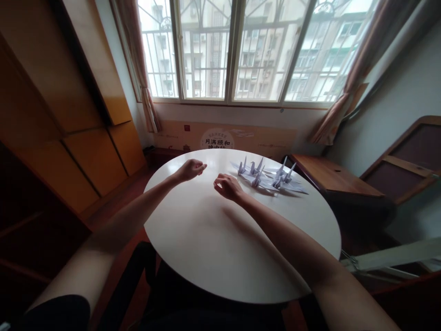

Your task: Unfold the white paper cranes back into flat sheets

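My left hand (191, 169) is held over the back left part of the round white table (193, 239), its fingers curled into a loose fist. Facing it across a small gap, my right hand (228, 186) is also closed, with thumb and forefinger bent round into a ring. Nothing shows in either hand. Just right of my right hand, several folded paper cranes (256, 180) stand close together on the tabletop, pale with pointed necks and tails and wings spread. They look apart from my fingers.
A wooden cabinet (337, 172) stands beyond the table on the right, near a folded chair frame (399, 158). Orange cupboards (99, 156) line the left. Behind the table are a printed cardboard panel (268, 135) and a barred window (213, 55) with tied curtains.
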Demonstrator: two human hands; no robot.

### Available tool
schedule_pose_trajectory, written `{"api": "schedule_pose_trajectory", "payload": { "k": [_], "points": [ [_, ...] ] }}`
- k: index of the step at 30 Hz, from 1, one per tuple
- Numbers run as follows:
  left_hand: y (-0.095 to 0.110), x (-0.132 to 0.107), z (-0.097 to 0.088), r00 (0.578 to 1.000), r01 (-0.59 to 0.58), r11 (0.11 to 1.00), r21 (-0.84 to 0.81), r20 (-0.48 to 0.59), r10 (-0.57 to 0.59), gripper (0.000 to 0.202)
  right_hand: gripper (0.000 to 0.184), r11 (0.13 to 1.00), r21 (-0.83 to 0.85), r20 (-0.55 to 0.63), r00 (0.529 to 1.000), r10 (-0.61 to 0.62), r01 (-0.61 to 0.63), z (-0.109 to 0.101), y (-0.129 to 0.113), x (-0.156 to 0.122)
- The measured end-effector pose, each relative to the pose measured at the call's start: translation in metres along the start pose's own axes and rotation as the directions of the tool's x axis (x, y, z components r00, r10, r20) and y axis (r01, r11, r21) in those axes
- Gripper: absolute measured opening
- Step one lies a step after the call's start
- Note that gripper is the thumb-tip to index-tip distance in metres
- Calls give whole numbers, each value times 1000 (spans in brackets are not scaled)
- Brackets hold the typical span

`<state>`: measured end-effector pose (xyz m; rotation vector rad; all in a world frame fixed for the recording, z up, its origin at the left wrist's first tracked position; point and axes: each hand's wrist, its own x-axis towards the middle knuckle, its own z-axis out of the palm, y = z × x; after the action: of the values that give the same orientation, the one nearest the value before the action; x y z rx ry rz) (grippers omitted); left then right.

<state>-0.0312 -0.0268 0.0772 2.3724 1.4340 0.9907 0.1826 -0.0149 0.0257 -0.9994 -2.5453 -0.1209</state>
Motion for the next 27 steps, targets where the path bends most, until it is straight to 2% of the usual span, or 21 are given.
{"api": "schedule_pose_trajectory", "payload": {
  "k": [3,7,10,13,15,17,19,21,22,24,27],
  "points": [
    [11,-16,-44,996,-14,999,31,-86,17,48,30,994,67,-36,996,-87,89,7,-14,23],
    [25,-58,-98,998,37,991,125,-50,-31,46,28,967,139,-75,975,-207,216,22,-38,49],
    [36,-102,-131,993,112,944,309,9,-121,45,27,938,186,-101,955,-278,293,36,-57,63],
    [45,-151,-157,957,219,846,486,62,-283,43,27,907,238,-122,937,-327,348,47,-76,72],
    [47,-183,-172,899,331,764,555,62,-434,41,26,891,271,-121,931,-345,365,53,-87,76],
    [45,-215,-187,822,432,677,595,49,-568,40,24,879,293,-117,926,-359,377,59,-95,79],
    [40,-246,-201,716,520,598,610,71,-695,42,23,870,304,-123,921,-369,389,63,-102,83],
    [33,-278,-214,585,604,532,593,123,-801,43,23,861,312,-139,916,-376,401,68,-106,87],
    [29,-294,-218,526,642,507,575,149,-837,43,23,859,315,-149,915,-376,404,70,-109,90],
    [21,-326,-223,442,713,462,528,172,-880,42,23,853,325,-163,913,-374,408,75,-116,97],
    [11,-380,-218,354,796,345,498,80,-932,37,23,834,363,-170,909,-380,416,82,-130,109]
  ]
}}
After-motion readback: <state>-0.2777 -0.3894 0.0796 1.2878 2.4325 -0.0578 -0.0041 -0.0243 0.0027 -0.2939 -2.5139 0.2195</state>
